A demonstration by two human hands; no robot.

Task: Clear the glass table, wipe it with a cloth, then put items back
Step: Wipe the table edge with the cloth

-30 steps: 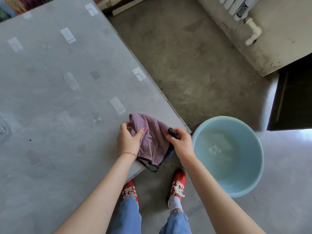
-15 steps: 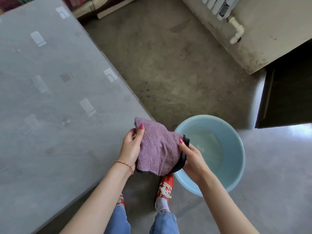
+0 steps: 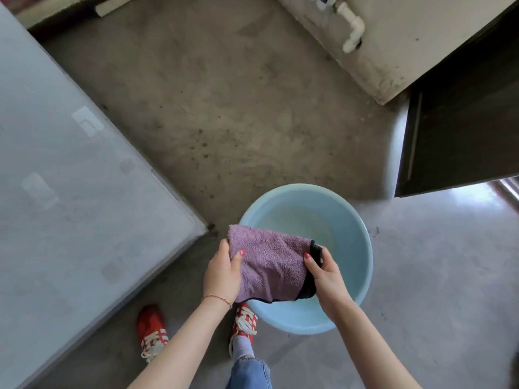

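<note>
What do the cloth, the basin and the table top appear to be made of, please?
Cloth: purple terry or microfibre, judging by its looped nap, with dark edging. Basin: likely plastic, pale blue with a smooth moulded rim. Table top: apparently frosted glass, with a soft sheen and faint pale rectangles.

fluffy terry cloth [image 3: 269,265], glossy plastic basin [image 3: 362,248]

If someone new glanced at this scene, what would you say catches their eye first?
Most likely the purple cloth at centre, gripped at its sides by the left hand and right hand over the pale blue basin on the floor. Next, the red shoes below, and the glass table at left.
</note>
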